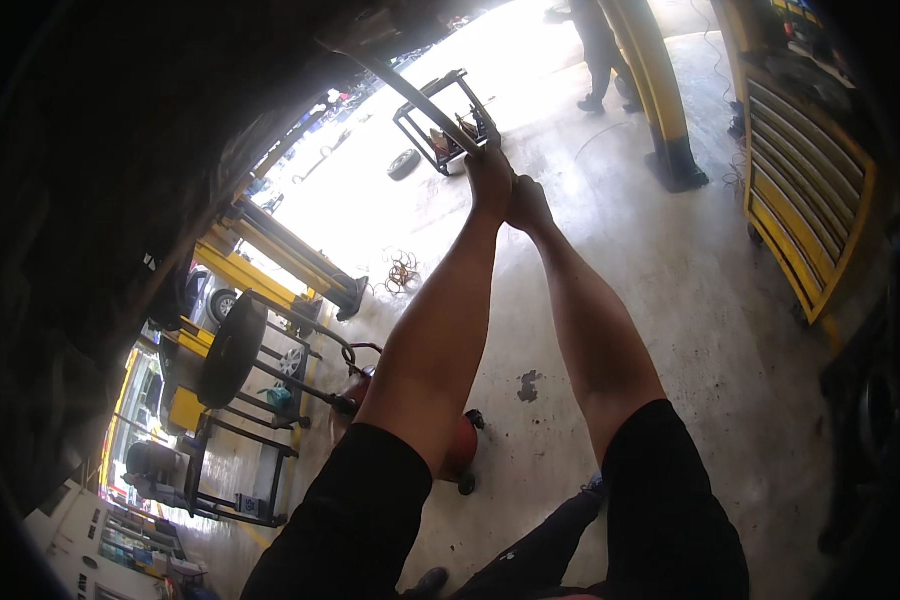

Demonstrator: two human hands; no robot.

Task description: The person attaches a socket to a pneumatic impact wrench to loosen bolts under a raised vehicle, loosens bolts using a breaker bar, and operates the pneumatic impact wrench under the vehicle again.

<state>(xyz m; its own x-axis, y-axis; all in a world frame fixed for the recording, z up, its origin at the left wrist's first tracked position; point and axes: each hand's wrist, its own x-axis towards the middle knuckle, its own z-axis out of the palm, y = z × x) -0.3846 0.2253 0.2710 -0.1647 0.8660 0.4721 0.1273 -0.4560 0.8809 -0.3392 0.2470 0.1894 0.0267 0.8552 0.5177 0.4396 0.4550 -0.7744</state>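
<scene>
A long, pale metal bar [420,102] slants down from the dark underside of a vehicle [100,180] overhead. My left hand [490,182] is closed around it near its lower end. Right beside it, my right hand [530,204] is also closed, in line with the bar and apparently on its end; the fingers are partly hidden. Both arms reach up and forward, stretched out. What the bar's upper end touches is lost in shadow.
Yellow lift posts [650,100] stand ahead, with a person [600,50] behind one. At right is a yellow-framed drawer cabinet [805,190]. A black-framed cart [445,120], a loose tyre [404,164], a coiled hose [402,272] and a red wheeled tank [462,445] stand about the concrete floor.
</scene>
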